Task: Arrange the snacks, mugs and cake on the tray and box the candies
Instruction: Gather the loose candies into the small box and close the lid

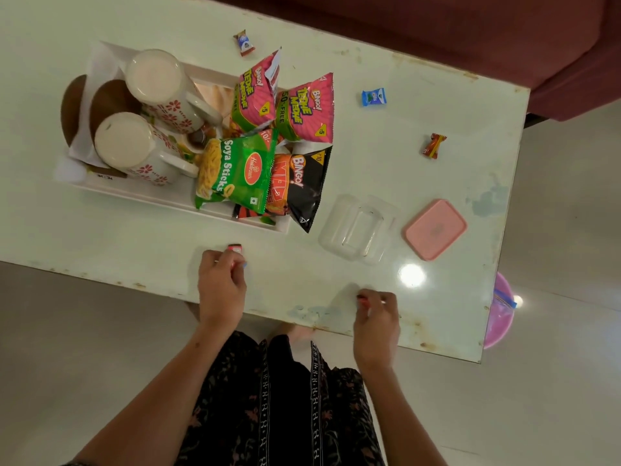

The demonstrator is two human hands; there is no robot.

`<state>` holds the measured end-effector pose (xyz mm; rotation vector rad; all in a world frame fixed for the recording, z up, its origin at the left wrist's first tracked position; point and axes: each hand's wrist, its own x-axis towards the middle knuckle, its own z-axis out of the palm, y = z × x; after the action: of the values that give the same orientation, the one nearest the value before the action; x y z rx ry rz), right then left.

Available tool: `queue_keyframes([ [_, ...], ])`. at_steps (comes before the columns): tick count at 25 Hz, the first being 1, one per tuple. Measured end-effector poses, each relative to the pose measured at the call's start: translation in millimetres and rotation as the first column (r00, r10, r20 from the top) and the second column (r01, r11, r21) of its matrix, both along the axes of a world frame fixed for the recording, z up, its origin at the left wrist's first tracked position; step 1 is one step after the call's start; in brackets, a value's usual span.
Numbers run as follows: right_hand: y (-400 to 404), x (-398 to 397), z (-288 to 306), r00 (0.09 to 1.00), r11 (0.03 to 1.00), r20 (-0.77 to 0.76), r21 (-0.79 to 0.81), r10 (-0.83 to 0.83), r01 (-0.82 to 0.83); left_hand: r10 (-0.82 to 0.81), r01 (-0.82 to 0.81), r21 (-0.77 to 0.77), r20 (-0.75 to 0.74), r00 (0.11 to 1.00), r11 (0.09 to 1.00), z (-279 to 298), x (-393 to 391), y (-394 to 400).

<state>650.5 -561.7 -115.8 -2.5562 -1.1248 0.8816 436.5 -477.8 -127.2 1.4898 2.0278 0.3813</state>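
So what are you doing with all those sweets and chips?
A person is tidying up a snack table. The tray already holds two mugs and the chip packets. Now the candies get boxed: the left hand is picking up a small red candy, and the right hand pinches another. The clear box looks empty, its pink lid beside it. Three candies still lie scattered.

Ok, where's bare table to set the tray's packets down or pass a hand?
Free: the near strip left of the left hand, below the tray; the far-right stretch among the blue candy, orange candy and pink lid. Crowded: the tray's right end, where packets overhang toward the clear box.
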Motion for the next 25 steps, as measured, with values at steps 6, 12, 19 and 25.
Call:
queue_keyframes([
  [6,10.6,-37.3,14.2,0.917,0.976,-0.339,-0.025,-0.21,0.214,-0.044,0.08,-0.097,0.325,0.945,0.992,31.6,54.4,-39.8],
  [12,51.5,-21.6,56.8,0.873,0.823,-0.301,0.317,-0.384,0.471,0.013,-0.01,-0.01,0.588,0.809,1.0,76.0,133.4,-11.4],
  [19,93.0,23.5,62.2,0.885,0.845,-0.304,0.303,-0.352,0.441,-0.094,0.156,-0.079,0.517,0.851,0.985,81.6,152.6,30.5],
  [25,154.5,81.3,38.5,0.949,0.895,-0.124,0.318,-0.288,0.314,-0.237,0.221,0.089,0.47,0.85,0.971,92.5,144.9,48.9],
])
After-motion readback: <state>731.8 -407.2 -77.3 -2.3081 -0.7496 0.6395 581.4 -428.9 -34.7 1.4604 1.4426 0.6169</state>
